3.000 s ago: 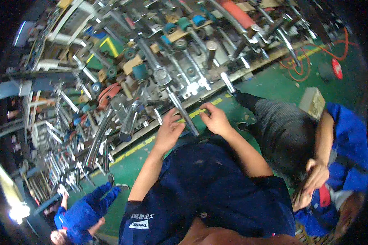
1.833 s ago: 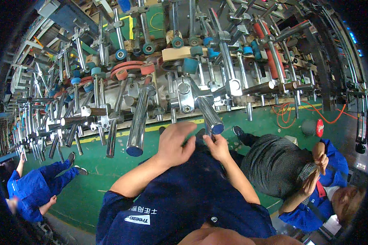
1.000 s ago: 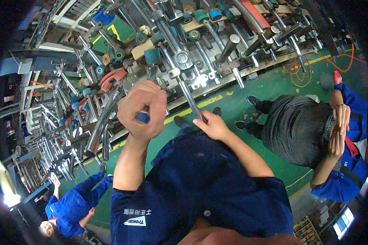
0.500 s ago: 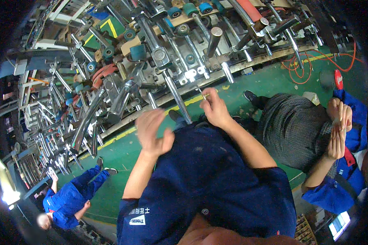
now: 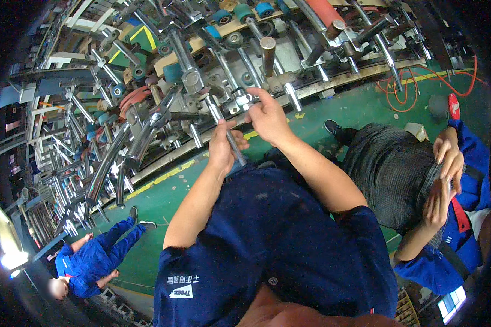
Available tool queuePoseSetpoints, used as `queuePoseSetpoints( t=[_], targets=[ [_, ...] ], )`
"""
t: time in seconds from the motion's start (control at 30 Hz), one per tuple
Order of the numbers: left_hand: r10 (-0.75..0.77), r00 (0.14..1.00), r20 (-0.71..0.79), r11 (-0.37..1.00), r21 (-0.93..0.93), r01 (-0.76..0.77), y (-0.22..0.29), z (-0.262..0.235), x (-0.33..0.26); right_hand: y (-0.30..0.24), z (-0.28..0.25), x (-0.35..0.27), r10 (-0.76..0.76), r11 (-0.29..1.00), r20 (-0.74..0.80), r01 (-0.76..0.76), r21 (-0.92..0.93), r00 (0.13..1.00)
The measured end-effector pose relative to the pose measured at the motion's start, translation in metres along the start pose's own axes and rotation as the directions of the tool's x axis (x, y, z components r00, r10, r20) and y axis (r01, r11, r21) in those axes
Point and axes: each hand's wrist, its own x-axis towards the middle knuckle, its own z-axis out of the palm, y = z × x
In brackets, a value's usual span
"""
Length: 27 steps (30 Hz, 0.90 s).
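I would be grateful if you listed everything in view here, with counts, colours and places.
Shiny cylindrical metal rods: many, silver, across top and left.
Long cylindrical roller: one, red, top right of centre.
Short round rollers: several, teal and blue, among the rods.
Painted floor: one, green, mid-picture.
Thin coiled hose: one, orange, upper right.
Co-workers in blue workwear: two, lower left and right.
Woven-looking apron: one, dark grey, on the right-hand co-worker.
Slim metal rod: one, silver, centre.
Small metal clamp: one, silver, centre.
Short-sleeved shirt: one, navy, the wearer's.
Left hand: one, bare, at the slim rod.
Right hand: one, bare, at the clamp.
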Motion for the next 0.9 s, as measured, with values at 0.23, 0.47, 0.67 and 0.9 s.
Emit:
queuePoseSetpoints(
  t=[0.23, 0.47, 0.67, 0.9],
  targets=[
    [-0.011, 0.999, -0.045, 1.0, 0.024, 0.012, -0.004, 0.0, 0.001, 0.016, 0.004, 0.007, 0.039, 0.998, 0.025, -0.041, 0.058, 0.999],
    [0.007, 0.999, -0.051, 0.999, 0.039, -0.005, -0.002, 0.003, -0.003, 0.012, 0.001, 0.008, 0.069, 0.992, 0.069, -0.076, 0.103, 0.995],
    [-0.002, 1.0, -0.03, 1.0, -0.022, 0.001, -0.005, -0.001, 0.0, -0.002, -0.006, 0.014, 0.289, 0.933, 0.15, -0.313, 0.179, 0.946],
    [0.005, 1.0, -0.017, 1.0, -0.007, -0.006, -0.006, -0.001, -0.001, -0.003, -0.005, 0.022, 0.274, 0.955, 0.136, -0.287, 0.08, 0.952]
  ],
)
